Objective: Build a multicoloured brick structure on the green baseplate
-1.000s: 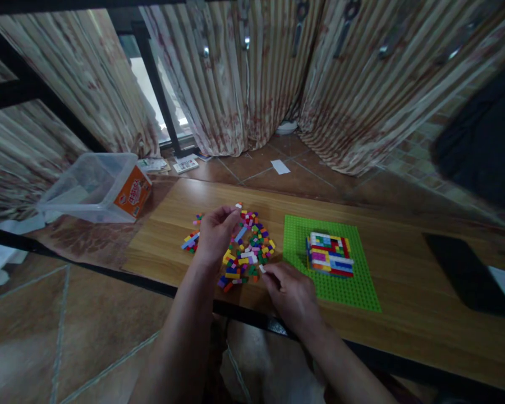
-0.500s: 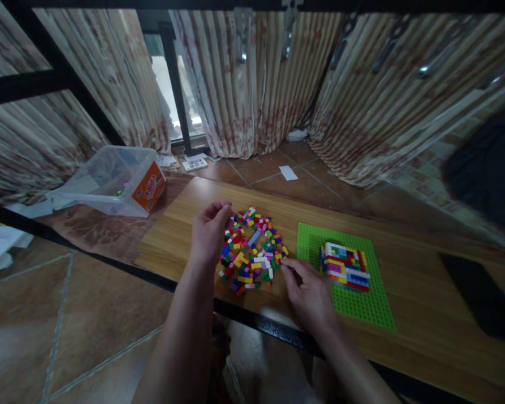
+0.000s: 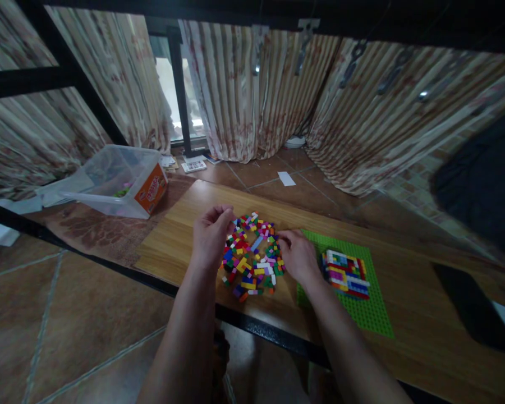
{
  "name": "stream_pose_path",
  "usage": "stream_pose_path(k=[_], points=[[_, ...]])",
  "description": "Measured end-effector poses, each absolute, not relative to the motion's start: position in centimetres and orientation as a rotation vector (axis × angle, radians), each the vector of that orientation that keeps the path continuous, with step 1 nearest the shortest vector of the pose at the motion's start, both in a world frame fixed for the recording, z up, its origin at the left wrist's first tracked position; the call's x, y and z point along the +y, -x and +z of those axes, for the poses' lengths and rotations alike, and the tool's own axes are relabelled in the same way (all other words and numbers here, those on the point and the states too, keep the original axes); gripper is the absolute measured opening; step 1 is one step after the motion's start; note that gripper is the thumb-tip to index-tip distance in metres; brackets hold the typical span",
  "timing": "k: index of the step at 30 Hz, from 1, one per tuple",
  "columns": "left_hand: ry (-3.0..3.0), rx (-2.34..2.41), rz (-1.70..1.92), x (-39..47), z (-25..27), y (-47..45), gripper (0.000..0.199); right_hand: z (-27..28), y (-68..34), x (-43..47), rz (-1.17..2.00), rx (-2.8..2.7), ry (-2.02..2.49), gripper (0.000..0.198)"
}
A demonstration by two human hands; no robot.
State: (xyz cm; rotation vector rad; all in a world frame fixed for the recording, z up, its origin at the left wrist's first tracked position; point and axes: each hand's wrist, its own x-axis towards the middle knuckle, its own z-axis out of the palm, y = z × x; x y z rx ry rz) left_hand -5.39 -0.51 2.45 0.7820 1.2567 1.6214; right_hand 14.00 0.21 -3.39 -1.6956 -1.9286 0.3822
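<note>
A loose pile of small coloured toy bricks [image 3: 257, 269] is spread over the wooden tabletop, with a longer light-blue brick [image 3: 256, 243] near its middle. My left hand [image 3: 212, 233] is held at the pile's upper left edge, thumb and forefinger pinched together; anything between them is too small to name. At the right edge of the pile, my right hand [image 3: 297, 255] has its fingers curled in toward the bricks, and its fingertips are partly hidden. Right of that hand, a built block of stacked bricks [image 3: 345, 274] sits on a green studded baseplate [image 3: 370, 314].
A clear plastic box [image 3: 122, 174] with an orange label stands beyond the left end of the table [image 3: 172, 235]. A black flat object [image 3: 467, 303] lies on the right. Dark clothing of another person [image 3: 483, 179] shows at the far right. The table's black front edge [image 3: 256, 322] is close to me.
My right hand has moved away from me along the right side of the pile, from its near edge to beside its upper part. My left hand stays pinched in nearly the same place.
</note>
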Motion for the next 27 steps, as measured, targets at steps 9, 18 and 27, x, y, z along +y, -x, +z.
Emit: stream_pose_path(k=[9,18,27], points=[[-0.747,1.19,1.624,-0.4,2.4,5.4,0.013,-3.2,-14.4,1.1,0.487,-2.084,1.67,0.015],[-0.731,1.219,1.602,-0.5,2.5,5.3,0.015,-3.2,-13.6,0.5,0.492,-2.057,1.529,0.019],[-0.745,1.259,1.576,-0.3,2.8,5.2,0.02,-0.5,-12.3,-1.4,0.39,-2.026,1.516,0.011]])
